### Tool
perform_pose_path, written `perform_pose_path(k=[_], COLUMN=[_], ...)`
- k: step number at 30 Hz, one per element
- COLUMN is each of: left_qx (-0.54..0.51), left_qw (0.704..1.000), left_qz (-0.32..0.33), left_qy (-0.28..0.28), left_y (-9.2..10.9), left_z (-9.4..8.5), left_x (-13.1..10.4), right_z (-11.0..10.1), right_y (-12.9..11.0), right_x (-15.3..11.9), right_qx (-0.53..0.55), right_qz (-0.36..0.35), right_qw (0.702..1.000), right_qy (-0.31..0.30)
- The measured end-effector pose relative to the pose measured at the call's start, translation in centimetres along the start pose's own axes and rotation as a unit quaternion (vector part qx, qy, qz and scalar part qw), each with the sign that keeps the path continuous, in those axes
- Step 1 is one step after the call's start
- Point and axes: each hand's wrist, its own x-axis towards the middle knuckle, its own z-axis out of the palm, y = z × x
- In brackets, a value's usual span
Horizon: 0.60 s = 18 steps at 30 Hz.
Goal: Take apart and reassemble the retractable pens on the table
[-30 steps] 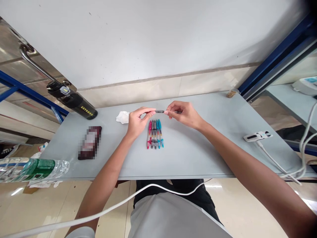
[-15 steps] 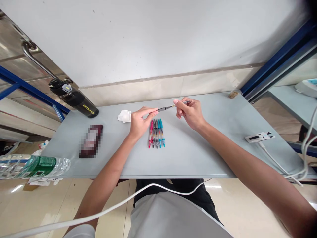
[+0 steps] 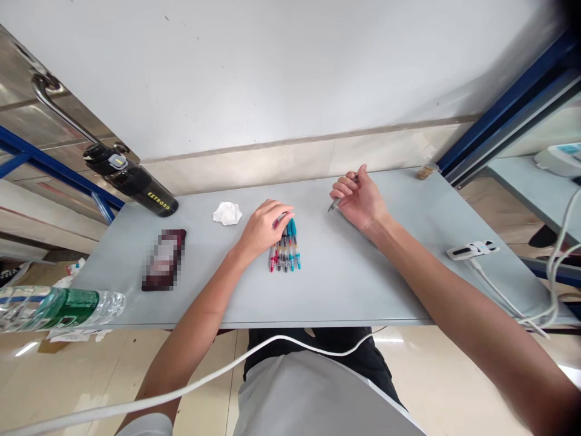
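A row of pens with clear barrels point(image 3: 285, 253) lies on the grey table point(image 3: 363, 284), with pink-red, dark grey and teal parts. My left hand point(image 3: 265, 227) is over the far ends of the row, covering some of them. Its thumb and fingertips come together in a pinch; what is between them, if anything, is hidden. Off to the right, my right hand point(image 3: 361, 197) is turned palm up just above the table. Its curled fingers hold a dark grey pen point(image 3: 334, 203), one end pointing down to the left and the middle hidden by the fingers.
A crumpled white tissue point(image 3: 227, 213) lies left of my left hand. Further left are a blurred dark red packet point(image 3: 164, 260), a black bottle point(image 3: 145, 189) and a clear bottle point(image 3: 77, 307). To the right are a white cabled device point(image 3: 472, 250) and a small cup point(image 3: 426, 172).
My left hand has let go of the dark pen and come down onto the row's far ends. My right hand has moved right with that pen and turned palm up.
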Motion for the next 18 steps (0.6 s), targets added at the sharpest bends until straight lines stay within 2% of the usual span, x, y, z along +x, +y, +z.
perform_pose_path(k=[2,5,10,13,18], left_qx=[0.006,0.007,0.008,0.012,0.015], left_qw=[1.0,1.0,1.0,1.0,1.0], left_qz=[-0.001,-0.006,-0.015,-0.015,-0.012], left_qy=[-0.002,-0.009,-0.012,-0.012,-0.016], left_y=[-0.1,0.0,0.1,0.1,0.2], left_z=[0.0,0.0,0.0,-0.1,0.0], left_x=[0.0,0.0,0.1,0.1,0.1], right_z=[-0.9,-1.9,-2.0,-1.8,-1.9], right_y=[-0.6,-1.4,-1.8,-1.8,-1.6], right_x=[0.2,0.1,-0.4,-0.5,-0.5], right_qx=[-0.013,-0.075,-0.179,-0.16,-0.123], right_qz=[0.004,-0.032,-0.1,-0.112,-0.097], right_qw=[1.0,0.997,0.978,0.978,0.985], right_qy=[-0.005,-0.015,-0.047,-0.075,-0.08])
